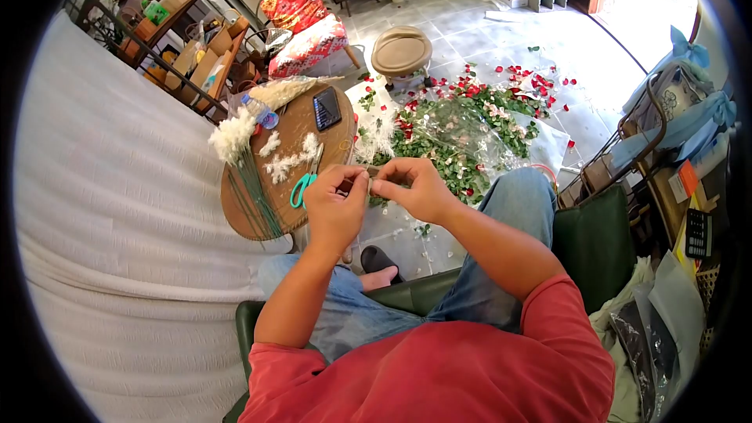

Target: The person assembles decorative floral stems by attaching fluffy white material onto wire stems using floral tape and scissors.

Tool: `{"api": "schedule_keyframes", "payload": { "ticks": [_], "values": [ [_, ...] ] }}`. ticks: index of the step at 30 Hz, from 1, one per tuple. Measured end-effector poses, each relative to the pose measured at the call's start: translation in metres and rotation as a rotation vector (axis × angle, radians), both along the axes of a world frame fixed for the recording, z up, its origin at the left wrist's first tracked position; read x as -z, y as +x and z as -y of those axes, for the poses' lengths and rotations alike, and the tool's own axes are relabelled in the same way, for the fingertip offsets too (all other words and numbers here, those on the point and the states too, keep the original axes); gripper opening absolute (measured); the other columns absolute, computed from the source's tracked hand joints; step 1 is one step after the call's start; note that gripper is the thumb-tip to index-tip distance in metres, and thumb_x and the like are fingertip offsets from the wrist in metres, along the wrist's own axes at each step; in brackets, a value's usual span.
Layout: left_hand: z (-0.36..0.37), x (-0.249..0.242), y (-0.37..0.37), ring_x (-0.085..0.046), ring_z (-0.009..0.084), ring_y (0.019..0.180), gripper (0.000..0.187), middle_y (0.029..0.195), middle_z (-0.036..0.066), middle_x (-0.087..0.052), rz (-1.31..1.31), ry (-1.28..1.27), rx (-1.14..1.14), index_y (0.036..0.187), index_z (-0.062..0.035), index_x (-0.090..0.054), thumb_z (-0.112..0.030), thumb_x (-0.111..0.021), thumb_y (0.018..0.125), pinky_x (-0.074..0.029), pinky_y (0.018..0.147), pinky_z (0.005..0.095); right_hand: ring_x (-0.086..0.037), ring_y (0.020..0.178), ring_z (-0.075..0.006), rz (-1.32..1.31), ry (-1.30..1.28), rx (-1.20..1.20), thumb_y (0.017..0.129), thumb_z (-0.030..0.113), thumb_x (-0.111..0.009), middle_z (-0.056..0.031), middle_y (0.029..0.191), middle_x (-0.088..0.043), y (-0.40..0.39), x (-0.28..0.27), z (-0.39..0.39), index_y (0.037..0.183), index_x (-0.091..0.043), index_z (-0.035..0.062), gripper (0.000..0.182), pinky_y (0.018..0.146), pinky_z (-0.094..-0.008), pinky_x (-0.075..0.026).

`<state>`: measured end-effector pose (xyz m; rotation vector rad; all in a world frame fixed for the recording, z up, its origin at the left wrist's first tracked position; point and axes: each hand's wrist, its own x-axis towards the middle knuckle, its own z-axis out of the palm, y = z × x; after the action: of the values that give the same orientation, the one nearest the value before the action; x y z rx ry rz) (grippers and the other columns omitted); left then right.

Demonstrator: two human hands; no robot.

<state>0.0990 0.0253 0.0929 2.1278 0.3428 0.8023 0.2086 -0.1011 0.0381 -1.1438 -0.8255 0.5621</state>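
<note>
My left hand point(338, 202) and my right hand point(415, 188) meet in front of me, thumbs and fingers pinched close together. Something thin and small seems to be between the fingertips, too small to make out. Just left of my left hand, turquoise-handled scissors point(301, 190) lie on the round wooden table point(304, 119). White fluffy pieces point(288, 164) are scattered there, beside a bunch of white fluffy flowers point(235, 135) with long green stems. A dark phone point(327, 108) and a plastic bottle point(265, 116) are farther back on the table.
Leaves and red petals point(470, 121) with clear wrap cover the floor ahead. Beyond are a beige stool point(401, 50) and a patterned chair point(309, 51). A shelf point(180, 55) stands back left, a white curtain point(117, 211) hangs left, and a calculator point(698, 233) is at right.
</note>
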Motion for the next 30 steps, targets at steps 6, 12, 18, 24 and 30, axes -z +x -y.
{"api": "schedule_keyframes", "payload": {
  "ticks": [6,12,18,24,30],
  "values": [
    [0.007,-0.004,-0.008,-0.061,0.0081,0.066,0.003,0.079,0.006,-0.067,0.003,0.141,0.061,0.089,0.0029,-0.071,0.001,-0.071,0.087,-0.047,0.059,0.0224,-0.064,0.078,-0.0078,-0.064,0.091,0.006,0.093,0.01,-0.067,-0.0049,0.086,-0.072,0.0,0.014,-0.008,0.094,-0.07,-0.0024,0.013,0.068,-0.0248,-0.05],
    [0.009,-0.005,-0.009,-0.061,0.0121,0.065,0.006,0.08,0.009,-0.067,0.035,0.306,0.07,0.09,0.0021,-0.071,0.003,-0.071,0.084,-0.048,0.059,0.0244,-0.059,0.072,-0.0072,0.059,0.039,0.065,0.092,0.01,-0.067,-0.0039,0.081,-0.07,0.0,0.01,-0.006,0.092,-0.071,-0.003,0.013,0.065,-0.0252,-0.048],
    [0.013,-0.008,-0.011,-0.061,0.0136,0.063,0.007,0.081,0.009,-0.067,0.049,0.332,0.056,0.09,0.0018,-0.071,0.003,-0.072,0.083,-0.048,0.058,0.025,-0.059,0.074,-0.0067,-0.081,-0.003,0.006,0.092,0.013,-0.071,-0.0022,0.079,-0.07,0.002,0.014,-0.008,0.096,-0.073,-0.002,0.016,0.065,-0.0243,-0.048],
    [0.015,-0.004,-0.011,-0.061,0.0135,0.064,0.007,0.081,0.01,-0.067,0.126,0.327,0.063,0.09,0.0026,-0.07,0.003,-0.072,0.083,-0.048,0.057,0.0246,-0.065,0.082,-0.0076,-0.248,0.095,0.029,0.092,0.014,-0.073,-0.0045,0.089,-0.073,-0.006,0.01,-0.011,0.098,-0.074,-0.0041,0.019,0.071,-0.0237,-0.051],
    [0.018,-0.001,-0.011,-0.066,0.0162,0.066,0.006,0.082,0.011,-0.069,0.066,0.128,0.032,0.089,0.001,-0.071,0.003,-0.071,0.083,-0.05,0.058,0.026,-0.062,0.082,-0.0069,-0.421,0.204,-0.057,0.091,0.01,-0.074,-0.003,0.088,-0.071,-0.005,0.019,-0.015,0.097,-0.074,-0.0026,0.015,0.074,-0.0231,-0.049]
  ]
}}
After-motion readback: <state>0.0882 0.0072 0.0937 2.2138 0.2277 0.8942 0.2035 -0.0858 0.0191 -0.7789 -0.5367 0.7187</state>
